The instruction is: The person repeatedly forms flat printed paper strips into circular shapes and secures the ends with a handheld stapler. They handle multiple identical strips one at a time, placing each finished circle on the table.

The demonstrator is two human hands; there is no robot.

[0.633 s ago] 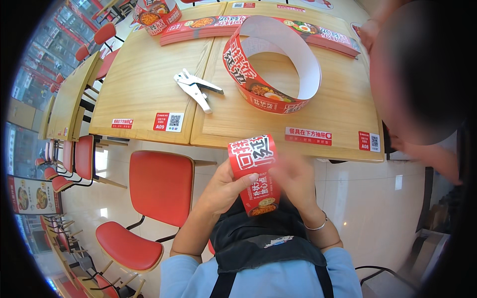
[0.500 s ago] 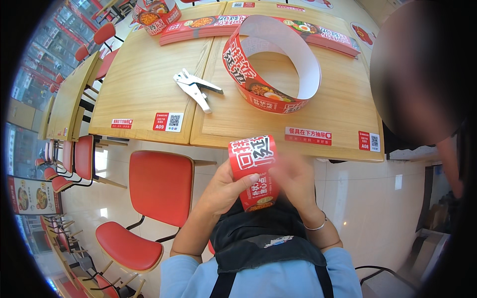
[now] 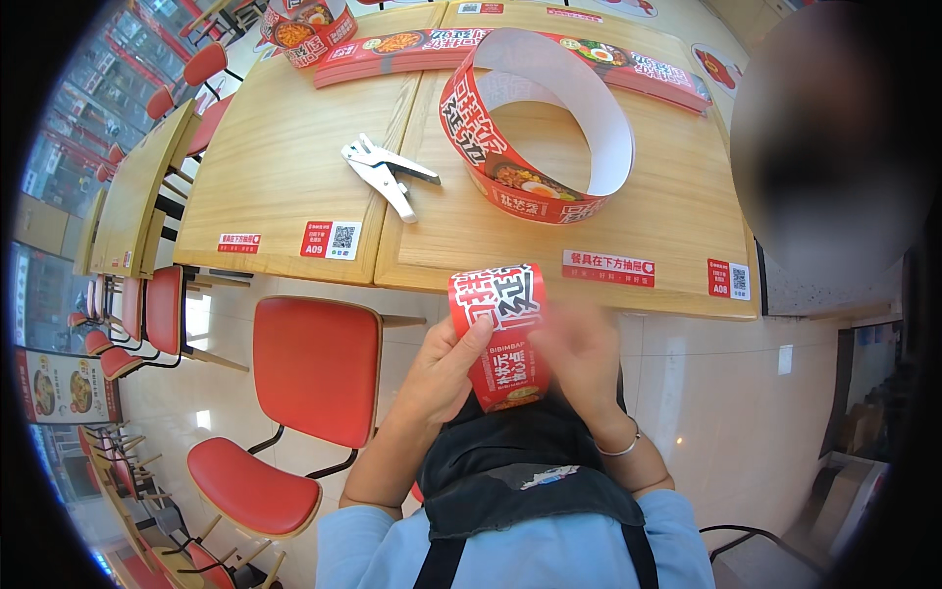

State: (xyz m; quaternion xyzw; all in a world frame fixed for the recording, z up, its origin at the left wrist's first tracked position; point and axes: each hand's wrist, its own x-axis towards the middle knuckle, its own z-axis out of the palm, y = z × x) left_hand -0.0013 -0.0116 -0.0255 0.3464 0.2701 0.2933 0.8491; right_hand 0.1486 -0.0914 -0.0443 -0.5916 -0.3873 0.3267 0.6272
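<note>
In front of my apron, my left hand (image 3: 444, 371) grips a red printed cardboard strip (image 3: 508, 371) by its left edge, thumb lying over the front. The strip is curved, its upper end near the table edge. My right hand (image 3: 581, 355) is at the strip's right edge, its fingers smeared by motion, so their grip does not show. Beyond them, a large ring of the same red printed card (image 3: 476, 137), white inside, stands on the table (image 3: 294, 157). To its left lies a white-handled plier-like tool (image 3: 381, 179), jaws apart.
A long stack of flat red printed strips (image 3: 392, 64) runs along the table's far side. A smaller rolled red band (image 3: 306, 34) stands at the far left corner. A red chair (image 3: 319, 368) is left of me. At the right is a blurred dark shape.
The strip has shifted slightly upward and tilted in my hands. My left thumb has moved up along its front. The blurred shape at the right has changed; the table items have not moved.
</note>
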